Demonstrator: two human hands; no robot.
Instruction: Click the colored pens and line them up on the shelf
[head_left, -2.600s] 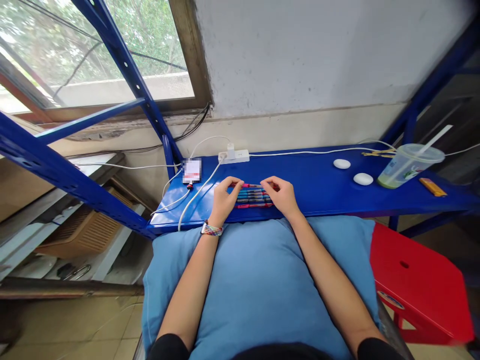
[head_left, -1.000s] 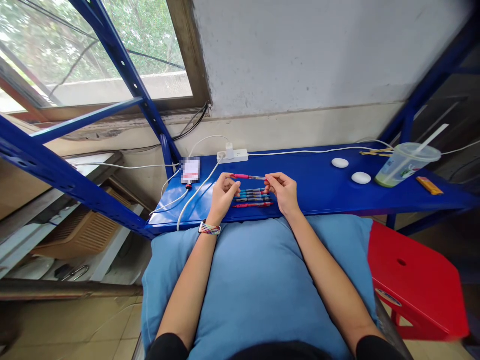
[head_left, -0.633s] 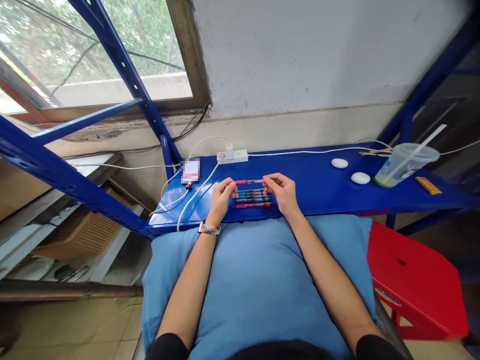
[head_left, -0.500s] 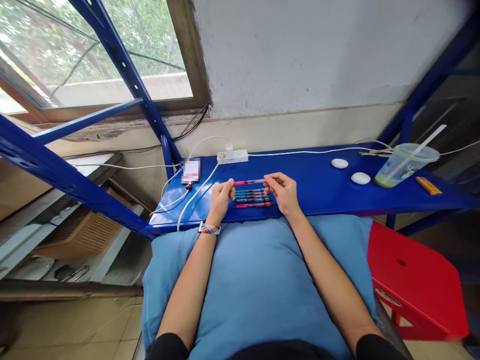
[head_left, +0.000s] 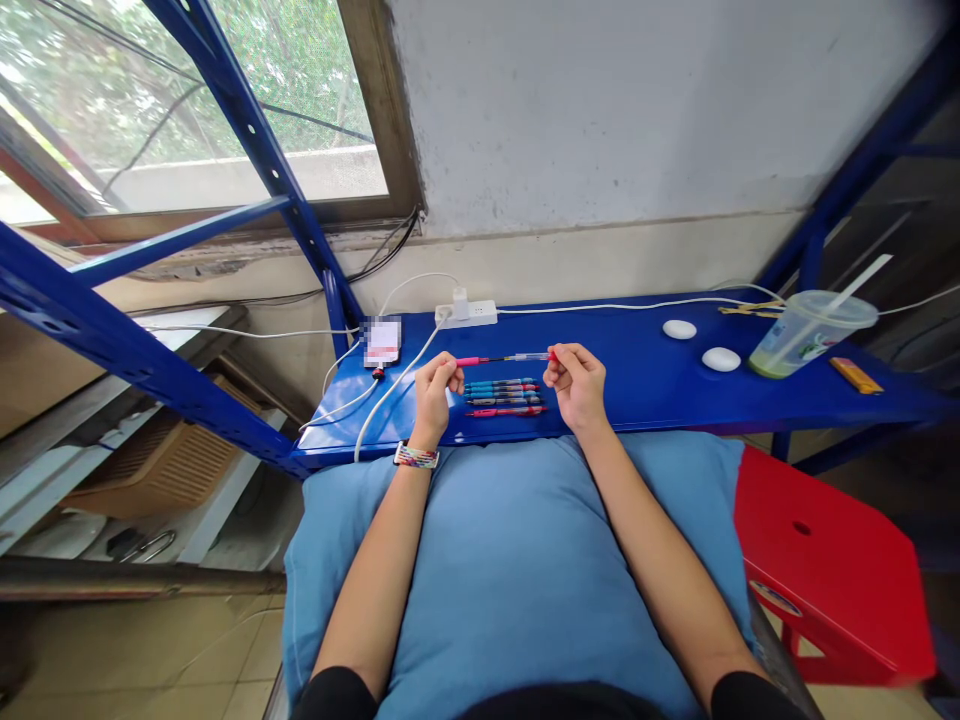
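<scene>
A pink pen point(head_left: 504, 358), refill point(head_left: 492, 359) bared, is held nearly level.

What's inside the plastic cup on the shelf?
In the cup, something pale green lies at the bottom and a white straw sticks out; whatever the print covers can't be seen.

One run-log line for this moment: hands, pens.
left hand: holds pink end of pen | right hand: holds opposite end | other pens: side by side on blue shelf

Glossy metal shelf point(head_left: 637, 375), matt cloth pillow point(head_left: 517, 560)
</scene>
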